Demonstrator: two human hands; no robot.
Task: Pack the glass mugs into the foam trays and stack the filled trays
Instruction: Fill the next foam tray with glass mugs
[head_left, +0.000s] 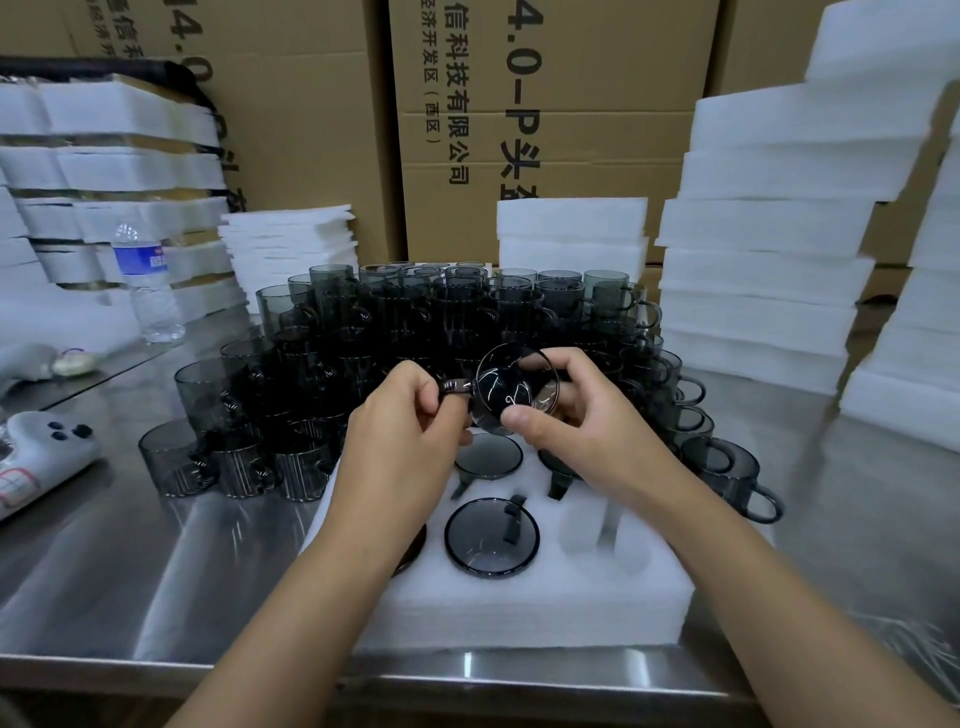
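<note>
Both hands hold one smoky grey glass mug (511, 387) tilted on its side above the white foam tray (530, 597), its mouth facing me. My left hand (402, 436) pinches its handle. My right hand (576, 410) grips its body, thumb on the near rim. Three mugs sit in the tray's pockets, among them one at the front middle (492, 535) and one behind it (488, 456). A pocket at the front right (597, 535) stands empty. My left forearm hides the tray's left pockets. A large pile of stacked grey mugs (415, 322) fills the table behind the tray.
Stacks of white foam trays rise at the right (769, 260), back middle (571, 234) and left (114, 171). A water bottle (148, 283) stands at the left. A white device (41, 452) lies near the left edge. Cardboard boxes (519, 104) form the back wall. The steel table's front edge (467, 670) is close.
</note>
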